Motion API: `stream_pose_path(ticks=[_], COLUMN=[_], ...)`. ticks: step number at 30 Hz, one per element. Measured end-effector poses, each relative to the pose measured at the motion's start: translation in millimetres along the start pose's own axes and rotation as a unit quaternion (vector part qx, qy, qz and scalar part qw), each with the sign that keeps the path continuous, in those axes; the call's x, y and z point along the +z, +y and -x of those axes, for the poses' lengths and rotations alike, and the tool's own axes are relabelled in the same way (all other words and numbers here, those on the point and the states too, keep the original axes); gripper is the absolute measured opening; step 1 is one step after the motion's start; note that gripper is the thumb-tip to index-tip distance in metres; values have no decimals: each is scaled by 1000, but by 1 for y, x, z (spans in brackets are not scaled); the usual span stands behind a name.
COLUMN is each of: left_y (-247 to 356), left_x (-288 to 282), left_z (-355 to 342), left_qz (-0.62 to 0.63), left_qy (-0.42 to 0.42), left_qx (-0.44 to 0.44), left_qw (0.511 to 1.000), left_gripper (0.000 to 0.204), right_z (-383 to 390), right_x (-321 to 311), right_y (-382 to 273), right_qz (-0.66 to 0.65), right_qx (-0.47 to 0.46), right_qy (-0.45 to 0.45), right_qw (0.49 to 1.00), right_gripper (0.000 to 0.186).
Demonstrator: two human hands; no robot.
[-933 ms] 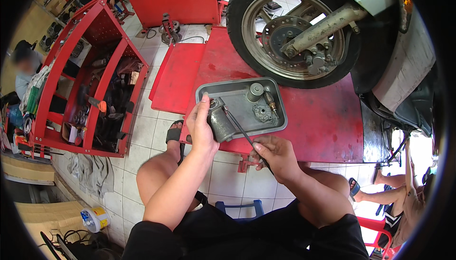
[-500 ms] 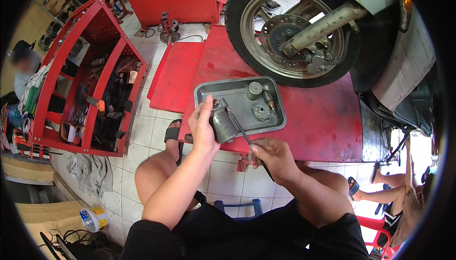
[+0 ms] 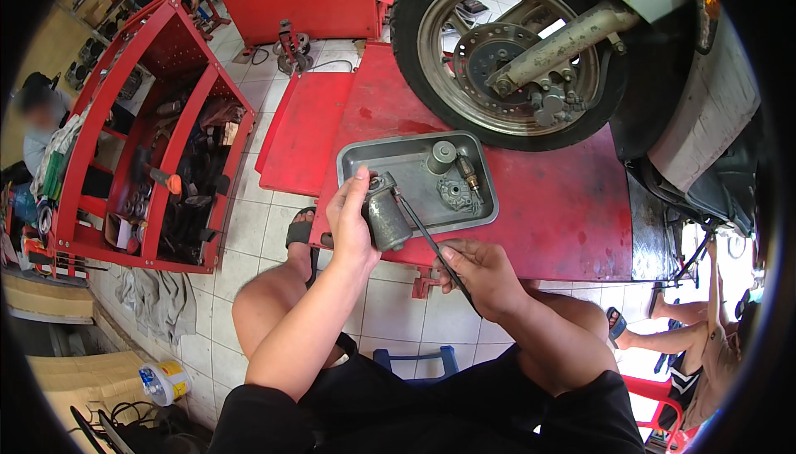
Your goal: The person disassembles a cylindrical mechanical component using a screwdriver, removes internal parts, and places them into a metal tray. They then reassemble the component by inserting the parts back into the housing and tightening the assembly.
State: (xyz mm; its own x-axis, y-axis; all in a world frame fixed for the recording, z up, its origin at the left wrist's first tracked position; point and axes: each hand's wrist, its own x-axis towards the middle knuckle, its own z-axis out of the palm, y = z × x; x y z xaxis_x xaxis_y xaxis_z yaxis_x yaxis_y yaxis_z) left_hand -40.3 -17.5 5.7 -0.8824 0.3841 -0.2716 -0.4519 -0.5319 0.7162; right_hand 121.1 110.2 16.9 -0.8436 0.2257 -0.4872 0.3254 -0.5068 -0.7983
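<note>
Gripped in my left hand is a weathered cylindrical metal housing, held over the near left of a grey metal tray. My right hand is closed on a long slim dark tool, whose tip meets the upper right of the housing at a small fitting. Inside the tray are a short metal cup, a cylindrical part with a brassy band and a flat cast part. The tray rests on a red platform.
A motorbike front wheel stands on the platform behind the tray. A red tool trolley is left, a red cabinet farther back. People are at the right and left edges. A blue stool is below me, a bucket lower left.
The view has shifted slightly, with the tray appearing a little farther up and left. Both hands keep their holds, with little visible movement of the housing or tool.
</note>
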Motion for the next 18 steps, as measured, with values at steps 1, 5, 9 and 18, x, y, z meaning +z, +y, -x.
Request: stream_pose_path(ticks=[1, 5, 9, 18], left_y=[-1, -3, -2, -9], left_x=[-3, -3, 0, -11], left_z=[-1, -1, 1, -6], left_qz=[-8, -10, -5, -24], left_qy=[-4, -7, 1, -24], left_qx=[0, -2, -1, -13], left_qw=[1000, 1000, 1000, 999], left_gripper=[35, 35, 33, 39], right_z=[1, 4, 4, 8], right_x=[2, 5, 5, 9], right_y=[-2, -7, -9, -12], right_qz=[18, 26, -11, -25], right_qx=[-18, -43, -19, 14], right_qy=[-4, -18, -2, 29], right_qw=[1000, 999, 1000, 999], right_gripper=[29, 30, 31, 32])
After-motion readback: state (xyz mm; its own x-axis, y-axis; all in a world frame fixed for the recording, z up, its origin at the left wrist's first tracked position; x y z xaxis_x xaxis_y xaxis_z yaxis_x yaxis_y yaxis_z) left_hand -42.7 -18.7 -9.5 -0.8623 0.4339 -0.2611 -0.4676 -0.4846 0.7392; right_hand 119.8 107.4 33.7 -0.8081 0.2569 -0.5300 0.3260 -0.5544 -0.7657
